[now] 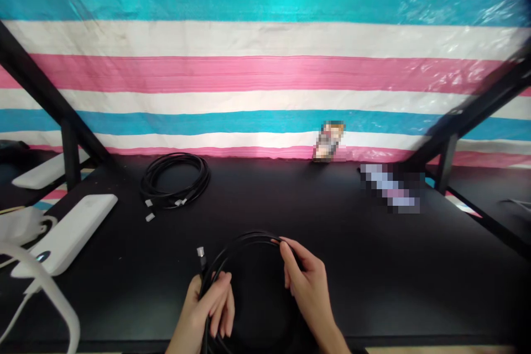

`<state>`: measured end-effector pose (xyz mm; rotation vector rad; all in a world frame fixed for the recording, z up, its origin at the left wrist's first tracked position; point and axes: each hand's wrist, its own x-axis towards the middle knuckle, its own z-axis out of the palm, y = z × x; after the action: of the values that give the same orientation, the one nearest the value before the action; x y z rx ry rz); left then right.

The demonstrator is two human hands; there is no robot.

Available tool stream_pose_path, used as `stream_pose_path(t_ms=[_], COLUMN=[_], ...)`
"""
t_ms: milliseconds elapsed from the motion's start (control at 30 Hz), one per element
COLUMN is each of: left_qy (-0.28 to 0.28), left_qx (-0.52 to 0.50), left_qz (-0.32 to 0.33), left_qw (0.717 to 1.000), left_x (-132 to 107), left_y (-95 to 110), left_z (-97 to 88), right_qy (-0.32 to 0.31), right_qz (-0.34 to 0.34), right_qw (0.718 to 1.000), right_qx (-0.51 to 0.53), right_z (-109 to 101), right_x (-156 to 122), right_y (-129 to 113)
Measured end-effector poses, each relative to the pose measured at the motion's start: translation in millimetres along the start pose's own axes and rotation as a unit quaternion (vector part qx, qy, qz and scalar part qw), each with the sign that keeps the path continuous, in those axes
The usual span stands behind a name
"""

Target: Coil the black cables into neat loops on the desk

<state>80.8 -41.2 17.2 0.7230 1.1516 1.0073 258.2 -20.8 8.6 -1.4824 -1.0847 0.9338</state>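
A looped black cable (244, 239) arches between my two hands at the front middle of the table. My left hand (211, 301) is closed around several strands on the left side of the loop. Just above that hand, a cable end with a silvery connector (201, 253) points upward. On the right, my right hand (305, 274) pinches the loop between thumb and fingers. The loop's lower part runs down past my left hand and out of view.
Another coiled black cable (175, 180) lies at the back left, with small pale connector pieces beside it. A white power bank (68, 235), a white charger (22, 224) and a thick white curved tube (53, 293) occupy the left. Blurred items stand at the back right. Black frame bars flank the black table (373, 287).
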Motion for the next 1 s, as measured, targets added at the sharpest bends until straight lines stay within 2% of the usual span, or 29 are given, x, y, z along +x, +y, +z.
stream_pose_path(t_ms=[100, 167, 233, 367, 467, 600, 700, 800, 900, 933, 1000], left_qy=[0.079, 0.108, 0.092, 0.055, 0.061, 0.031, 0.020, -0.016, -0.087, -0.121, -0.193], left_qx=[-0.005, -0.010, -0.011, 0.000, 0.022, 0.071, 0.084, 0.051, -0.049, -0.103, -0.220], left_qz=[-0.001, -0.015, -0.038, -0.076, -0.083, -0.078, -0.059, -0.041, -0.062, -0.085, -0.144], left_qw=[0.997, 0.994, 0.995, 0.996, 0.994, 0.994, 0.995, 0.998, 0.993, 0.984, 0.945], left_x=[-3, -5, -5, -3, -2, -1, -2, -3, -3, -2, -2], left_y=[0, 2, 6, 15, 16, 13, 14, 23, 32, 35, 36], left_z=[-0.4, 1.3, 3.7, 4.0, -1.8, -9.5, -8.6, -2.7, 2.4, 3.1, 2.8], right_qy=[-0.004, -0.009, -0.026, -0.076, -0.085, -0.100, -0.087, -0.064, -0.044, -0.038, -0.034], right_qz=[-0.040, -0.087, -0.121, -0.134, -0.124, -0.091, -0.077, -0.068, -0.068, -0.068, -0.069], right_qw=[0.999, 0.995, 0.991, 0.986, 0.987, 0.990, 0.992, 0.994, 0.995, 0.995, 0.995], right_qx=[-0.023, -0.043, -0.055, -0.065, -0.058, -0.042, -0.047, -0.058, -0.058, -0.056, -0.057], right_z=[-1, -1, -2, -3, -3, -4, -4, -3, -3, -3, -3], right_x=[-1, -3, -4, -4, -3, -3, -3, -3, -3, -4, -4], right_y=[-1, -3, -5, -8, -8, -7, -6, -4, -3, -4, -4])
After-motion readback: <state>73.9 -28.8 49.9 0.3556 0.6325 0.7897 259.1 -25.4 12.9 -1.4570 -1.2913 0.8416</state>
